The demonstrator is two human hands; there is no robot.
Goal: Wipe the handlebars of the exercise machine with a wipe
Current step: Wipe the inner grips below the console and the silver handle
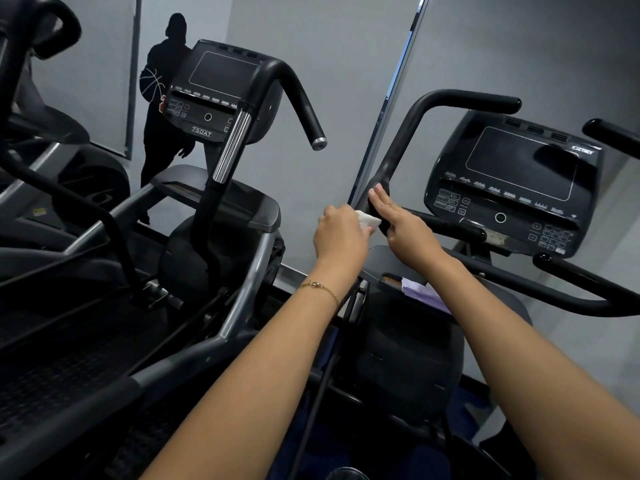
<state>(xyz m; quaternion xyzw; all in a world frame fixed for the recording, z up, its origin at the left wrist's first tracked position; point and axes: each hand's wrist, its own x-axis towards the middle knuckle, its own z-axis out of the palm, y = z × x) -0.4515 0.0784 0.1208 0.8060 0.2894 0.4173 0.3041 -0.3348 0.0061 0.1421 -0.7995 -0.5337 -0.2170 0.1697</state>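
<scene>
White wipe (367,220) is gripped in the left hand (341,233) and pressed against the black handlebar (403,140), where the right hand (407,232) is laid with fingers (381,200) straight.

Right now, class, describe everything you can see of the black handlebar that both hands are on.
The handlebar is a black, matte tube that looks rubbery. It rises at a slant to the left of the console, bends at the top and runs right to a rounded free end. Its upright stretch shows pale, dusty smears. Low down, the left hand presses a white wipe against its left side, and the right hand lies along it with straight fingers.
</scene>
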